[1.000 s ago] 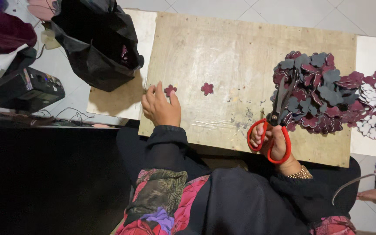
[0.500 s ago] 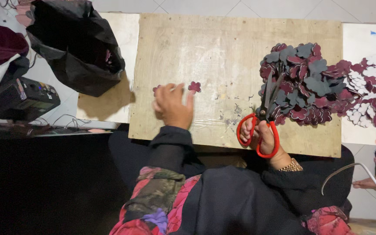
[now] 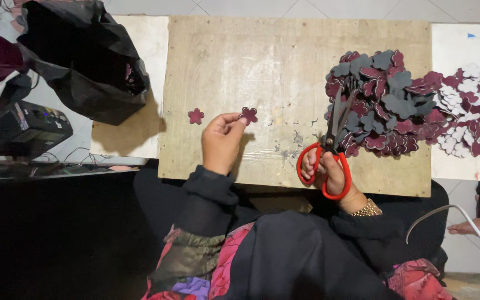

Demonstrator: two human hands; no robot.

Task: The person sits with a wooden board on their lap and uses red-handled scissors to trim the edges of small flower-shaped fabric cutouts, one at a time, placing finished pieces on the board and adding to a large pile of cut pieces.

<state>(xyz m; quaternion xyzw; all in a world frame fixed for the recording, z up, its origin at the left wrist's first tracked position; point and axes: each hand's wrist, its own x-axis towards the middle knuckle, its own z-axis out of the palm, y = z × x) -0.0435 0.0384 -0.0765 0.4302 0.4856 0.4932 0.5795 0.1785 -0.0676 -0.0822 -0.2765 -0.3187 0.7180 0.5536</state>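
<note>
My left hand [image 3: 221, 141] pinches a small maroon flower-shaped cutout [image 3: 248, 114] by its edge, just above the wooden board [image 3: 262, 61]. A second maroon flower cutout [image 3: 196, 115] lies flat on the board to the left of that hand. My right hand [image 3: 324, 169] grips red-handled scissors [image 3: 331, 141], fingers through the loops, blades pointing up into a heap of maroon and grey flower cutouts [image 3: 387, 103] at the board's right side.
White and maroon cutouts [image 3: 465, 108] spill onto a white board on the right. A black plastic bag [image 3: 81, 64] and a black device [image 3: 20, 129] with wires sit at the left. A white cable [image 3: 462, 219] and another person's foot [image 3: 465, 228] are at lower right.
My left hand has moved right from the far-left cutout and taken hold of the other flower cutout, lifting its edge. The scissors hand has stayed beside the heap.
</note>
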